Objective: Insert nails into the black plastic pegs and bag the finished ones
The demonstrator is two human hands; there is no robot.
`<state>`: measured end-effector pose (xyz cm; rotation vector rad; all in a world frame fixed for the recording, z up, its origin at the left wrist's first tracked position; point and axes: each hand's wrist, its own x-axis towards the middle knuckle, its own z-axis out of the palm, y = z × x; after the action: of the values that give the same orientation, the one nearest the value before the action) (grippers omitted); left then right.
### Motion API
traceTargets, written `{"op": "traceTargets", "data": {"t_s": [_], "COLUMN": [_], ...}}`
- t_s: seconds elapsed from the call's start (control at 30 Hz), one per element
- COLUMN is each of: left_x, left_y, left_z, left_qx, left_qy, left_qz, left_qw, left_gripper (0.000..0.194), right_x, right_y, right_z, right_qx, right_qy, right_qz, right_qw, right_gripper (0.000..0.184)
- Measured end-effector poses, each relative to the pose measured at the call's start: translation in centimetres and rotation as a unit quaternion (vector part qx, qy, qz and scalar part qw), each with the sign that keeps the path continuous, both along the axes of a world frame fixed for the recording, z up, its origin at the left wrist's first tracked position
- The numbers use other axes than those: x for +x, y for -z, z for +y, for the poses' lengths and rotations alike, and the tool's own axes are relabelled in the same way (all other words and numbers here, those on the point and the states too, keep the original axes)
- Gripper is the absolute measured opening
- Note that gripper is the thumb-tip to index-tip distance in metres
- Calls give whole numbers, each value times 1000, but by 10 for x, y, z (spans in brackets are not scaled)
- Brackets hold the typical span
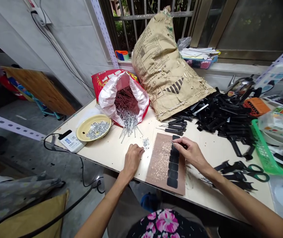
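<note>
My left hand (pixel 133 158) rests on the table with its fingers curled, the fingertips at a small heap of tiny silver bits (pixel 145 143). My right hand (pixel 189 152) is pinched on a thin metal pin (pixel 172 142), held over a black plastic piece (pixel 176 137) at the top of a brown board (pixel 165 163). A column of several black pieces (pixel 173 165) lies down the board's right side. Whether the left fingers hold anything is hidden.
A red and white bag (pixel 121 94) spills long metal pins (pixel 129 124). A yellow plate (pixel 93 127) holds silver bits. A big brown sack (pixel 165 66), a pile of black plastic parts (pixel 221 115), scissors (pixel 252 172), a green basket (pixel 262 148) and a charger box (pixel 69 140) surround the board.
</note>
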<state>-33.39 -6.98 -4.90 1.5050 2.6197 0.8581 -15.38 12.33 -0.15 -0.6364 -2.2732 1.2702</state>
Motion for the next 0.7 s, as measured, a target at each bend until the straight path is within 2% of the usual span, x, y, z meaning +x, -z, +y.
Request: {"op": "traceTargets", "data": {"t_s": [0.07,0.13,0.17,0.2,0.23,0.3,0.33,0.37,0.4,0.43,0.5,0.7], "left_x": [0,1,2,3,5,12,15,19,22,25,30,38], "left_y": [-3,-8,-11,-15,-19,-29,-34,-38,-42,-45,-49,-56], "left_z": [1,3,4,5,7,12,14,16,19,20,23,28], "left_qx": [26,72,104,137,167,209,222,232,240,247,254,256], "left_qy": [-4,-33,-55,-77,-93,-101,-95,-88,-80,-77,-76,-79], "left_qz": [-29,-108,-179,-274,-384,-593,-667,-716,-744,-757,-763,-745], "left_qw": [999,991,977,949,903,771,705,652,618,600,590,610], "left_gripper": [20,17,16,17,21,27,29,30,31,31,30,33], "right_x": [-3,-6,-8,-10,-13,-18,-20,-22,-24,-25,-25,-21], "right_y": [-2,-5,-7,-9,-10,-13,-14,-15,-16,-16,-18,-23], "right_z": [-5,-13,-17,-22,-26,-34,-37,-39,-41,-42,-42,-41], "right_qx": [29,61,76,90,102,129,144,159,174,187,209,275], "right_qy": [-8,-17,-25,-35,-47,-73,-83,-90,-94,-94,-89,-79], "right_qz": [3,11,16,22,27,32,31,27,23,18,6,-34], "right_qw": [1000,998,997,995,993,988,986,983,980,978,974,958], "right_gripper": [22,20,19,19,19,21,22,22,23,23,23,23]}}
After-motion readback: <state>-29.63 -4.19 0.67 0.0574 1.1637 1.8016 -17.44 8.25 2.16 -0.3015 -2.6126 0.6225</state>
